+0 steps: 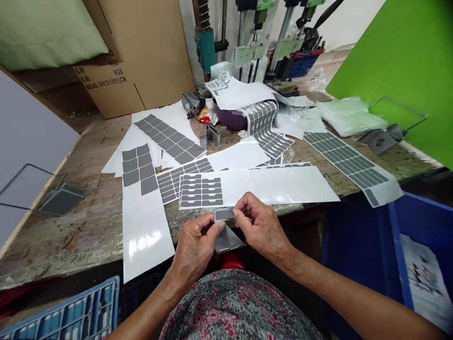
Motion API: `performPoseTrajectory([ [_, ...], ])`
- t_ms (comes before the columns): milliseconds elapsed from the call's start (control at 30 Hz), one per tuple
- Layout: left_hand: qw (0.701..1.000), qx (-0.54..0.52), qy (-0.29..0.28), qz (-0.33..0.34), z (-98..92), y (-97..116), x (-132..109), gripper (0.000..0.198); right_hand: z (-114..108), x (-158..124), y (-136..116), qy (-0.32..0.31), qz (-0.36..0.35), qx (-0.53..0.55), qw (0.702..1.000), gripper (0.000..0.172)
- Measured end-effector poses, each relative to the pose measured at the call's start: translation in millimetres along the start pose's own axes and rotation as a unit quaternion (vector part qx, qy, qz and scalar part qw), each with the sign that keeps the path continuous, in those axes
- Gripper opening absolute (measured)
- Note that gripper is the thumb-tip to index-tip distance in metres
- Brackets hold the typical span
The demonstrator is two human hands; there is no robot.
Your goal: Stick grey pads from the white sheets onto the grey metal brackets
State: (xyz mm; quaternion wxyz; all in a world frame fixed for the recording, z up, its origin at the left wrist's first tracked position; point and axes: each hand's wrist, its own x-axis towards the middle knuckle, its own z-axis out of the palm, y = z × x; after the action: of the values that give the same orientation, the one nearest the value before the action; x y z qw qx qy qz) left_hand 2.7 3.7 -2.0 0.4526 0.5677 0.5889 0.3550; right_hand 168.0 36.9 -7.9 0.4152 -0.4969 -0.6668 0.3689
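My left hand (195,250) and my right hand (261,224) meet just past the bench's front edge, both pinching a small folded grey piece (228,239). A grey rectangular pad (224,215) sits at its top, between my fingertips. Just beyond my hands lies a white backing sheet with rows of grey pads (201,191), some peeled partly away. Several more sheets of grey pads (144,170) are spread across the worn bench (71,226), and one long strip (348,165) runs to the right.
A purple bowl (228,118) and bunched white sheets stand at the back, beside folded grey pieces (211,136). Wire-framed grey pieces (382,137) lie right, and a blue bin (357,255) stands below the bench's right edge. Clamping machinery (269,33) rises behind.
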Motion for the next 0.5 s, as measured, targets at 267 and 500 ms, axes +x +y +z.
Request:
performPoseTrajectory([
  [267, 1.000, 0.002, 0.005, -0.004, -2.1, 0.0, -1.5, 0.025, 4.3, -2.2, 1.6, 0.002, -0.020, -0.014, 1.000, 0.009],
  [500, 1.000, 0.023, 0.014, 0.002, -3.6, -1.6, -2.1, 0.025, 4.6, -2.8, 2.9, 0.018, -0.097, -0.102, 0.990, 0.008],
])
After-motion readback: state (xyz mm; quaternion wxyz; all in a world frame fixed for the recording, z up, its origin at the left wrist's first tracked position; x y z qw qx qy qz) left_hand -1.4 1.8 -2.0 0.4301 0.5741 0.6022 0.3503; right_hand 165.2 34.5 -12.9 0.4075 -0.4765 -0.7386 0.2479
